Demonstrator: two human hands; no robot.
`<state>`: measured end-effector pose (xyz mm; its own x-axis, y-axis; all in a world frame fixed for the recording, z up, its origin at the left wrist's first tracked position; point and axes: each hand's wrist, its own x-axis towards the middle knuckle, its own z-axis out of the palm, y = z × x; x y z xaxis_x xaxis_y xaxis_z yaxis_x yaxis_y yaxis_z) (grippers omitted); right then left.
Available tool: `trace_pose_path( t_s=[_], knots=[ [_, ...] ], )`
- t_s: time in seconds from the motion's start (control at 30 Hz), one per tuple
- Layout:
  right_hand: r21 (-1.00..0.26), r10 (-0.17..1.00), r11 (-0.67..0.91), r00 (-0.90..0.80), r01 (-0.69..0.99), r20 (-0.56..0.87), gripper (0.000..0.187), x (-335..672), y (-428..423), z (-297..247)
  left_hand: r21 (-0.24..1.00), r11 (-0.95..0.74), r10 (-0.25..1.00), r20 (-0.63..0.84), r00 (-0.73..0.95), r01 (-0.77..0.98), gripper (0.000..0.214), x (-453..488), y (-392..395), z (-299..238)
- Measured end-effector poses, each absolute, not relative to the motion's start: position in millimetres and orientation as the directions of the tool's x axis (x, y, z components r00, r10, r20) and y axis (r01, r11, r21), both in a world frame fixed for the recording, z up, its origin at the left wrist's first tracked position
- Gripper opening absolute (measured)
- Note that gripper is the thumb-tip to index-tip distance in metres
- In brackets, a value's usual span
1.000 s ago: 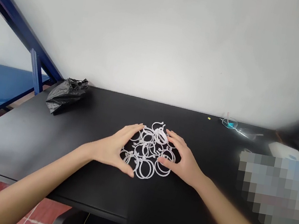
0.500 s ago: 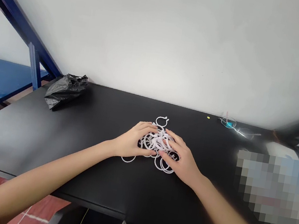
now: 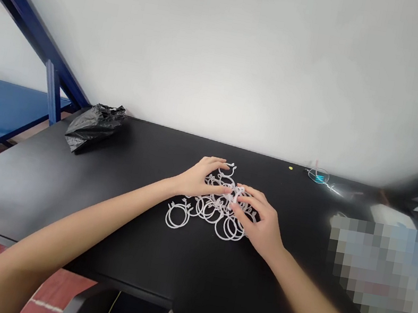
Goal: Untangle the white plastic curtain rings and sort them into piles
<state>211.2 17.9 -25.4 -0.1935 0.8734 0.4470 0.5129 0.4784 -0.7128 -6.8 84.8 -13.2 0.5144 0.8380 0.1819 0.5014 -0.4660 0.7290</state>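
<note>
A loose pile of white plastic curtain rings (image 3: 213,211), each a split hoop with small knobs at its ends, lies on the black table (image 3: 128,250). My left hand (image 3: 201,177) reaches over the pile's left and back part, fingers spread and thumb apart, its thumb tip touching the middle of the heap. At the right side, my right hand (image 3: 262,220) has its fingertips and thumb closed in on a clump of the rings. A pair of overlapping rings (image 3: 177,216) rests at the front left of the pile. Fingers partly hide the heap.
A crumpled black plastic bag (image 3: 95,125) sits at the back left. Eyeglasses (image 3: 319,176) and a small yellow bit (image 3: 290,167) lie near the wall (image 3: 225,62). A blurred-out item (image 3: 377,278) is at the right. A blue metal frame (image 3: 34,23) stands at the left.
My left hand has moved up and slightly right over the pile. The rings are spread wider, with more of them showing at the front left. My right hand has shifted a little right.
</note>
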Motion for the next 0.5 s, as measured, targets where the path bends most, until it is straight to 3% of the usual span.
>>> trace_pose_path(
  t_s=[0.27, 0.5],
  knots=[
    [-0.747, 0.896, 0.434, -0.155, 0.504, 0.416, 0.008, 213, 19, -26, 0.635, -0.604, 0.762, 0.28, 0.584, 0.483, 0.032, 5, 94, -16],
    [-0.729, 0.898, 0.429, -0.167, 0.533, 0.407, 0.008, 215, 21, -30, 0.576, -0.585, 0.796, 0.274, 0.539, 0.571, 0.027, -18, 91, -14]
  ],
)
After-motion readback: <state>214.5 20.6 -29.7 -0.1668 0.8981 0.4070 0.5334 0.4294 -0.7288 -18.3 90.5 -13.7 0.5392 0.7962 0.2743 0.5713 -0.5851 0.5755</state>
